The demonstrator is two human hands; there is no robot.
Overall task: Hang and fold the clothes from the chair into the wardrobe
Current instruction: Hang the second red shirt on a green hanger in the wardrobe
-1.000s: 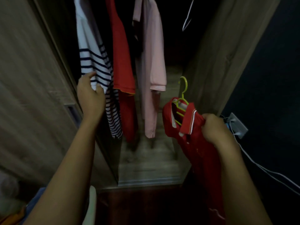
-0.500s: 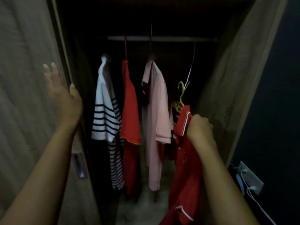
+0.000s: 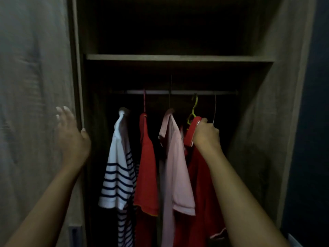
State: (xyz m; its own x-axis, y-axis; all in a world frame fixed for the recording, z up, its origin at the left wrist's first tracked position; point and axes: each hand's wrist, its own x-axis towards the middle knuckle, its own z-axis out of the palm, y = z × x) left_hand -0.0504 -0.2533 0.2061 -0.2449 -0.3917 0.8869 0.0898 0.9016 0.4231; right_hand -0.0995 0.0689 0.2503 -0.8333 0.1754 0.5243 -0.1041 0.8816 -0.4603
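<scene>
My right hand (image 3: 206,135) grips the collar of a red polo shirt (image 3: 201,184) on a yellow-green hanger (image 3: 194,109), whose hook sits at the wardrobe rail (image 3: 178,92). The shirt hangs at the right end of the row, beside a pink shirt (image 3: 176,166), a red top (image 3: 147,168) and a white navy-striped shirt (image 3: 119,172). My left hand (image 3: 71,138) is spread flat against the edge of the wardrobe's left door (image 3: 35,104), fingers apart, holding nothing.
An empty thin wire hanger (image 3: 214,111) dangles from the rail just right of my right hand. A wooden shelf (image 3: 178,57) runs above the rail. The wardrobe's right side panel (image 3: 267,122) stands close by. A dark wall fills the far right.
My right hand has lifted the red polo up to the rail. My left hand left the striped shirt and moved to the door edge. The view tilted upward.
</scene>
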